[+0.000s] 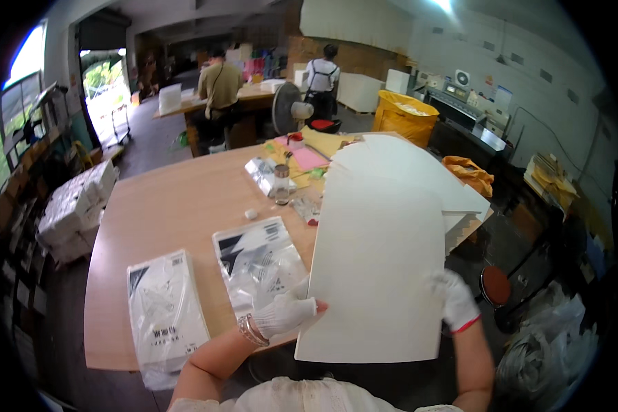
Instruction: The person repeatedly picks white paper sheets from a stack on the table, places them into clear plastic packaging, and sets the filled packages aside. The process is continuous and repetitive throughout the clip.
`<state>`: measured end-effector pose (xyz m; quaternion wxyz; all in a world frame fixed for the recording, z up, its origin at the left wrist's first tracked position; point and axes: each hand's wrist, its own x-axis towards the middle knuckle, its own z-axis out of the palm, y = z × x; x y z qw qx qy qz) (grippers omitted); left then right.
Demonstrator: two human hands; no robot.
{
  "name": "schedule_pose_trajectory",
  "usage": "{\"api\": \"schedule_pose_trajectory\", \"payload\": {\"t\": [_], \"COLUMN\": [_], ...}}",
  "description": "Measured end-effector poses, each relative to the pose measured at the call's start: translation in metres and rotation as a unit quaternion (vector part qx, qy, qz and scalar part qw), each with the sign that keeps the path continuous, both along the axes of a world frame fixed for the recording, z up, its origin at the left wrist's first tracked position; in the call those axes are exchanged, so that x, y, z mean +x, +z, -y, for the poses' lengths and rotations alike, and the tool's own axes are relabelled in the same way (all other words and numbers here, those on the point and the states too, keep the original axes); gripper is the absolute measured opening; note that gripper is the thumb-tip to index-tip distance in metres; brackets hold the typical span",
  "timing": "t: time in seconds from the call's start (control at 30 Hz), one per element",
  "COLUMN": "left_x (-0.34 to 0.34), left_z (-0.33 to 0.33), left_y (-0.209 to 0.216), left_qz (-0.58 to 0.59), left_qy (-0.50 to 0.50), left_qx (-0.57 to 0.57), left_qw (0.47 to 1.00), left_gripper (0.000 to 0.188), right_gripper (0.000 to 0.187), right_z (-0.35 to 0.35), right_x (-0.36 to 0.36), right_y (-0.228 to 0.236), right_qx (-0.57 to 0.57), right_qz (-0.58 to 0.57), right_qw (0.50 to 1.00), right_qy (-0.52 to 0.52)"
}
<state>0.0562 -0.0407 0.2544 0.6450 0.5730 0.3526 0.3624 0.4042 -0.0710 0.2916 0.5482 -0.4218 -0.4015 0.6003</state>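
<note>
A large white sheet of paper or thin board (378, 261) spreads in front of me, its near edge reaching past the table's front edge. My left hand (287, 314), in a white knit glove with bare fingertips, is closed on its left edge, thumb on top. At the right edge is my gloved right hand (452, 301), its slightly blurred fingers bent and closed on the sheet. More white sheets (453, 196) show beneath and beyond it. Left of the sheet, a clear plastic bag with dark print (257, 261) lies just beyond my left hand. A stack of similar bags (166, 309) sits farther left.
On the wooden table (151, 220) stand a glass jar (281, 184) and a silvery packet (259, 173), with pink and yellow papers (309, 156) behind. A fan (288, 110), yellow bin (405, 115) and two people working are beyond. A red stool (494, 285) stands at right.
</note>
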Motion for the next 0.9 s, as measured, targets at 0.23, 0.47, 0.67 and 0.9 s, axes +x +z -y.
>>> {"api": "schedule_pose_trajectory", "payload": {"t": [0.23,0.47,0.67,0.9], "left_x": [0.045,-0.028,0.017,0.017], "left_z": [0.061,0.003,-0.018,-0.024], "left_y": [-0.070,-0.076,-0.094,-0.178], "left_qz": [-0.286,-0.487,-0.494,-0.398], "left_qy": [0.148,0.335,0.258,0.207], "left_qx": [0.417,0.413,0.388,0.308], "left_qw": [0.850,0.693,0.734,0.839], "left_gripper": [0.049,0.054,0.055,0.050], "right_gripper": [0.044,0.023,0.030,0.041], "right_z": [0.046,0.032,-0.003,-0.080], "right_x": [-0.144,-0.112,-0.133,-0.155], "right_y": [-0.118,-0.147,-0.160,-0.233], "right_qx": [0.288,0.273,0.061,-0.006], "right_qz": [0.349,0.469,0.709,0.641], "right_qw": [0.884,0.835,0.675,0.766], "right_qy": [-0.118,-0.094,0.194,-0.035]}}
